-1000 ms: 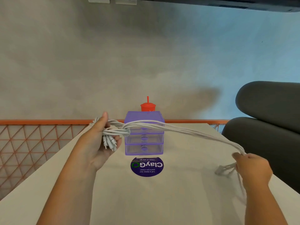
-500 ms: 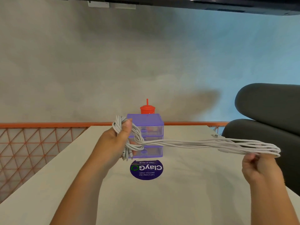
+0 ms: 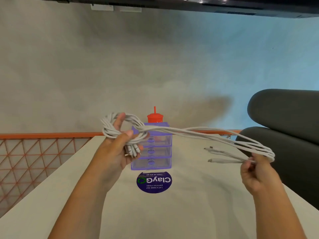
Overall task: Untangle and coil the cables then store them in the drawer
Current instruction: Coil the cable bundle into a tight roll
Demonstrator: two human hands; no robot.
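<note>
Left hand [image 3: 119, 149] grips the coiled white cables [image 3: 189, 134] before the purple drawer unit [image 3: 151, 147]; right hand [image 3: 257, 171] pinches the loose strands – feed each loop evenly, keeping gentle tension

Pale table [image 3: 189, 213], round purple ClayGo sticker [image 3: 154, 182], red straw cup [image 3: 155, 117], orange mesh railing [image 3: 34, 152], dark cushioned seat [image 3: 284, 109]

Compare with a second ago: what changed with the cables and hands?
The left hand shifted right, before the drawers, its cables now wound into an open loop. The right hand regripped them at their bend, plug ends sticking out leftward. Drawers, red cup and sticker stayed put.
</note>
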